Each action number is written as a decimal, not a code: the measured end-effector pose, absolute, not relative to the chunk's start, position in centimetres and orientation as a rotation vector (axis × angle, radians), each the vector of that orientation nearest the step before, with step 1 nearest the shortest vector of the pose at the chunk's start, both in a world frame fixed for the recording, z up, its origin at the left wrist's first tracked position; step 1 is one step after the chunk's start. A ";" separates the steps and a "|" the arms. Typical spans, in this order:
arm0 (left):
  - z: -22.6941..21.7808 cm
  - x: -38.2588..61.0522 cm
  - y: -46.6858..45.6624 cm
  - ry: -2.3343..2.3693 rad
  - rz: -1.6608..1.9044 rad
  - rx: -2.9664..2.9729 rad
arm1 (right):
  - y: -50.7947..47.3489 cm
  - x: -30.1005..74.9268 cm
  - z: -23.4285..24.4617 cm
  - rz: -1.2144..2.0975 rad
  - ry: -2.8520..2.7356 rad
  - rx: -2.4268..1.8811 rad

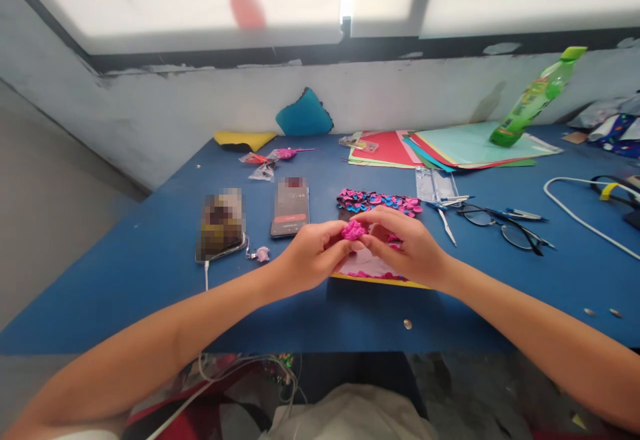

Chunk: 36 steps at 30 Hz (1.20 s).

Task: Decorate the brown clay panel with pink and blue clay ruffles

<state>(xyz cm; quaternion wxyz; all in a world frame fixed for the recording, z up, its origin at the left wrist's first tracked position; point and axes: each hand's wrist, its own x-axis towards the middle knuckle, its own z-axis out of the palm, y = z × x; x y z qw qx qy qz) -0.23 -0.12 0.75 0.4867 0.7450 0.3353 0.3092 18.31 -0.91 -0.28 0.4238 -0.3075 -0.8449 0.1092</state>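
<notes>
A small bumpy lump of pink clay or foam (354,230) is pinched between both hands, just above the near part of a craft board. My left hand (323,250) grips it from the left with thumb and fingers. From the right, my right hand (400,240) holds it between thumb and fingertips. Below them lies the craft board (373,265), with a pale middle and a yellow near edge. Rows of pink, blue and dark petal-like pieces (380,201) cover its far part. My hands hide some of the board.
Two phones (290,210) lie to the left, one with a white cable and charm. Glasses (500,223), pens and a craft knife (447,227) lie to the right. Coloured sheets (460,143) and a green bottle (540,97), tilted, are at the back. A small round piece (407,324) sits near the front edge.
</notes>
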 end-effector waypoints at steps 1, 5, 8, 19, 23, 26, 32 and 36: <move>0.8 -0.3 -0.1 0.825 0.745 1.840 | -1.0 18.3 -0.2 0.278 -2.119 -0.755; 1.0 -0.4 -0.3 0.832 0.753 1.919 | -1.2 18.2 0.1 0.319 -2.122 -0.770; 1.0 -0.5 -0.5 0.821 0.799 2.023 | -1.4 18.2 0.3 0.331 -2.096 -0.782; 0.8 -0.6 -0.4 0.749 0.851 2.148 | -0.7 18.3 -0.1 0.145 -1.981 -0.867; 1.1 -0.6 -0.5 0.796 0.820 2.124 | -0.5 18.5 0.0 0.171 -1.950 -0.945; 1.3 -0.6 -0.5 0.789 0.803 2.088 | -0.5 18.6 0.1 0.173 -1.905 -1.006; 0.7 -0.9 -0.3 0.731 0.776 1.886 | -0.5 18.5 0.4 0.242 -1.802 -1.120; 0.6 -0.9 -0.4 0.704 0.823 1.774 | -0.5 18.7 0.7 0.311 -1.747 -1.160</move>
